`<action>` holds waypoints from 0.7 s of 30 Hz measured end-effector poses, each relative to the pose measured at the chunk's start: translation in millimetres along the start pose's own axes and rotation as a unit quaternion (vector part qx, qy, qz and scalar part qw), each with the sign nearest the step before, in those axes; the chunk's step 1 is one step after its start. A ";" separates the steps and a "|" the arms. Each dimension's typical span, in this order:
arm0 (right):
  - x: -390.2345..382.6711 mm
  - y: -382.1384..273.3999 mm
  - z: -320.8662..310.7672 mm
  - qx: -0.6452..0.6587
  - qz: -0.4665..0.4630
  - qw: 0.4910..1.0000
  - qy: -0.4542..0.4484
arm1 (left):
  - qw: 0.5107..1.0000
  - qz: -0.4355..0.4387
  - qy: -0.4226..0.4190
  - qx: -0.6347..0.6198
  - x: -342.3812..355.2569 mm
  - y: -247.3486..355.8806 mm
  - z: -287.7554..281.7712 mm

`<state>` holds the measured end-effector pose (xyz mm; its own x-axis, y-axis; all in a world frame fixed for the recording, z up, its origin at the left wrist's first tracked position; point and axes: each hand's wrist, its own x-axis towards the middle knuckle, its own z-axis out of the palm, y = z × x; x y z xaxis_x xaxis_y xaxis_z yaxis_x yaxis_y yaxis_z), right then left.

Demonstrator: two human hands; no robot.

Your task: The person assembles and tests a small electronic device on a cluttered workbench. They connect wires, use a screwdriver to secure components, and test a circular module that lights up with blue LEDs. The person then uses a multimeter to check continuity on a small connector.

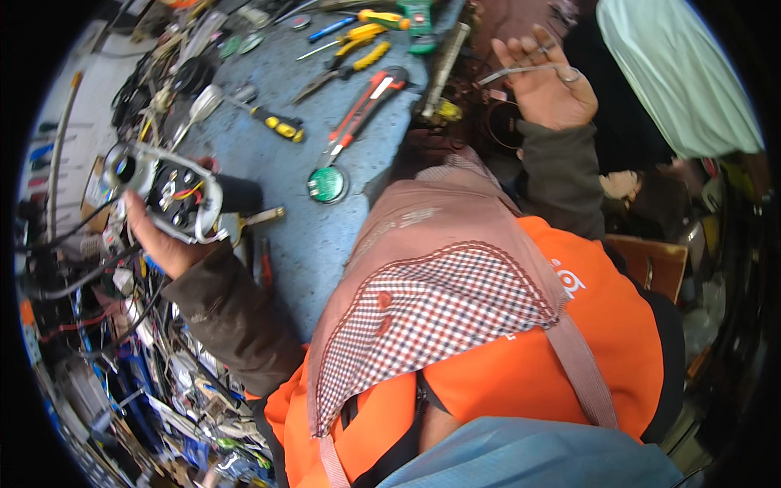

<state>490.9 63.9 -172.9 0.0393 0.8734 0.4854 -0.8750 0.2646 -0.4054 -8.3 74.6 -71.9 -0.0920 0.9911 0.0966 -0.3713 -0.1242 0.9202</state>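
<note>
My left hand (160, 241), at the left over the bench edge, grips an opened device housing (213, 195). Its pale rim surrounds a dark inside with red and yellow wires and small round parts; the fingers behind it are mostly hidden. Up at the right, my right hand (553, 96) is raised away from the bench, palm showing and fingers partly curled. A thin silver metal tool (521, 71) with slender prongs lies across those fingers; its exact kind is hard to make out. Between the hands, a small round green circuit board (327, 185) sits on the bench.
On the blue-grey bench (309, 236) lie a red and black utility knife (358, 114), a yellow-handled screwdriver (278, 124) and pliers (350, 69). A green-handled tool (419, 24) rests at the far edge. Tangled cables and loose parts (163, 366) crowd the left side.
</note>
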 end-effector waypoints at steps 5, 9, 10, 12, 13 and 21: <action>-10.6 24.6 -14.4 -0.303 -0.021 0.947 0.104 | 0.998 0.054 0.033 -0.019 5.4 -5.0 0.8; 3.1 60.3 -2.6 -0.449 -0.015 0.883 0.136 | 0.998 0.011 0.049 -0.031 5.5 -3.5 11.2; 9.9 68.6 0.8 -0.438 -0.011 0.891 0.122 | 0.998 -0.001 0.038 -0.053 7.2 -4.5 9.3; 26.9 72.6 9.0 -0.293 -0.093 0.943 0.129 | 0.997 -0.009 0.049 -0.061 8.9 -3.7 12.4; 37.0 65.7 20.0 -0.179 -0.119 0.971 0.105 | 0.996 -0.015 0.060 -0.058 7.8 -2.9 13.4; 67.3 38.3 50.9 -0.275 0.003 0.959 -0.065 | 0.992 -0.001 0.090 -0.087 12.2 -0.9 0.6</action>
<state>435.4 112.0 -116.3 -0.0563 0.8264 0.5603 -0.4862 0.4675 -0.7383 -8.5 86.8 -71.3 -0.2492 0.9684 0.0117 -0.5235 -0.1449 0.8396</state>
